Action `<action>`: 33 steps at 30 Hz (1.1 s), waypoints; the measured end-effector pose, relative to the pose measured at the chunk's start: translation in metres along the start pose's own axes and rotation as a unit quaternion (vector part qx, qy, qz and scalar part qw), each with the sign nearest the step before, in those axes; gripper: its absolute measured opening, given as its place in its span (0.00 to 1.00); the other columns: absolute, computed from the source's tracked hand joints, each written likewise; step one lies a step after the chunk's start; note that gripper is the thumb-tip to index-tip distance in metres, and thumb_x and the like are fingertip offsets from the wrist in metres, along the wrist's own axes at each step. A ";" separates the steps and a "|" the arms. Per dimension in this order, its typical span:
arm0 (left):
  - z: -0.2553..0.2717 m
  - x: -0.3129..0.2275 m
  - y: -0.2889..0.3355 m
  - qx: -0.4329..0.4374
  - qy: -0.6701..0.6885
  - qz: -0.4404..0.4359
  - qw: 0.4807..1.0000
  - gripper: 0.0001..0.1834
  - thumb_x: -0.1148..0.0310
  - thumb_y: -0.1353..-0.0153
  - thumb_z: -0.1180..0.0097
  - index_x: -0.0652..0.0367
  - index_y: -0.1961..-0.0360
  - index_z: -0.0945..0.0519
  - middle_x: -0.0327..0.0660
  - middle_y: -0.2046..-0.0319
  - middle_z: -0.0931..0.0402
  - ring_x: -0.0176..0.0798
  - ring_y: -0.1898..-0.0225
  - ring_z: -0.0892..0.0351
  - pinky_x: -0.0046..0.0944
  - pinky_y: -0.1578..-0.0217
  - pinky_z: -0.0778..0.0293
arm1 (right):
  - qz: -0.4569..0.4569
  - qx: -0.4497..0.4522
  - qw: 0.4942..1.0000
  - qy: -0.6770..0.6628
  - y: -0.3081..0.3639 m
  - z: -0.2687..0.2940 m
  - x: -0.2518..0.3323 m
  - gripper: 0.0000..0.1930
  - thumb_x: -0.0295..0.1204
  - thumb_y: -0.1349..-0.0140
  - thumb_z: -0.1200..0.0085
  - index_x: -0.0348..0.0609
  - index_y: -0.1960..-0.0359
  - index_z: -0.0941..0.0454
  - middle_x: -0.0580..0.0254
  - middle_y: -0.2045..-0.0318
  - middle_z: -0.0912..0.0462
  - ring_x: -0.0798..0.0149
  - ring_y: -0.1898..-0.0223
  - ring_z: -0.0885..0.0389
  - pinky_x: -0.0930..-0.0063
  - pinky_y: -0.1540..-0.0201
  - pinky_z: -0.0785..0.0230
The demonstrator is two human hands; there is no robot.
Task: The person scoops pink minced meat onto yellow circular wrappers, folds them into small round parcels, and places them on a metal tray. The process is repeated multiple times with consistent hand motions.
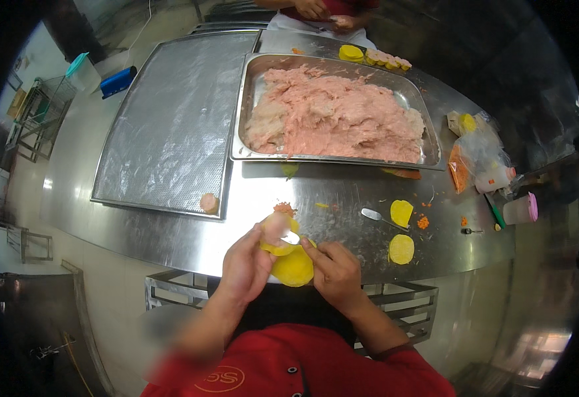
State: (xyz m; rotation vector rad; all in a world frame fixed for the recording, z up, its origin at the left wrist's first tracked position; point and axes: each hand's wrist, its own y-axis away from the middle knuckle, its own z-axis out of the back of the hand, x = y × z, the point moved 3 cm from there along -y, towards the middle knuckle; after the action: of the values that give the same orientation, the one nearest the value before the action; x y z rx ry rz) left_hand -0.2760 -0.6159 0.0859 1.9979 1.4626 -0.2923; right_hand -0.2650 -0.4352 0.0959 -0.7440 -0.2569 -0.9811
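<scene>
My left hand (244, 260) is closed around the edge of a round yellow wrapper (273, 249), which carries a lump of pink minced meat (275, 227). A small metal spreader (291, 238) rests its blade against the meat, its handle gripped in my right hand (336, 268). Just below the filled wrapper, a stack of yellow wrappers (294, 268) lies at the table's near edge, between my hands. Chopped orange bits (284, 209) form a little heap beyond the meat. One finished-looking meat-filled piece (209, 203) sits on the near right corner of the perforated metal tray (164, 126).
A deep steel pan (236, 142) of pink minced meat (336, 112) stands ahead. Rightward lie loose yellow wrappers (401, 249), another spreader (372, 214), a plastic bag (485, 152) and a pink-lidded container (521, 209). Across the table, a co-worker's hands (312, 9) are near filled pieces (387, 60).
</scene>
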 end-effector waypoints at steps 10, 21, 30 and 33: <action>-0.011 -0.023 0.022 0.138 -0.525 -0.100 0.834 0.22 0.75 0.41 0.35 0.63 0.44 0.19 0.43 0.58 0.14 0.41 0.58 0.12 0.37 0.55 0.20 | 0.034 -0.024 0.994 -0.104 0.001 0.055 0.008 0.24 0.12 0.49 0.39 0.45 0.49 0.12 0.59 0.68 0.17 0.59 0.72 0.20 0.67 0.68 0.27; -0.007 -0.002 0.023 0.118 -0.604 -0.221 0.756 0.21 0.75 0.51 0.24 0.60 0.55 0.18 0.42 0.63 0.15 0.39 0.62 0.14 0.36 0.58 0.20 | 0.090 0.140 0.986 -0.002 0.012 0.051 0.013 0.27 0.19 0.46 0.39 0.50 0.41 0.17 0.61 0.69 0.24 0.57 0.70 0.21 0.63 0.69 0.27; 0.000 0.000 0.024 0.073 -0.557 -0.192 0.805 0.20 0.76 0.51 0.24 0.58 0.57 0.17 0.42 0.64 0.15 0.36 0.62 0.14 0.35 0.57 0.20 | 0.084 0.139 0.986 -0.024 0.002 0.083 0.019 0.28 0.18 0.50 0.39 0.51 0.44 0.16 0.62 0.68 0.22 0.57 0.69 0.20 0.63 0.69 0.28; -0.006 0.002 0.025 0.092 -0.560 -0.201 0.799 0.19 0.76 0.51 0.25 0.58 0.57 0.17 0.41 0.64 0.15 0.35 0.62 0.14 0.35 0.58 0.20 | 0.084 0.150 0.985 -0.013 0.002 0.069 0.024 0.27 0.18 0.50 0.39 0.52 0.45 0.15 0.62 0.68 0.22 0.57 0.70 0.21 0.64 0.69 0.29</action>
State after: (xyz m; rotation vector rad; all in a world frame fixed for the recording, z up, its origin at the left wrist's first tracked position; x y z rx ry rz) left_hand -0.2536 -0.6153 0.0980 1.1296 0.9996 -1.5393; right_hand -0.2414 -0.4038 0.1575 -0.4935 -0.3512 -0.7520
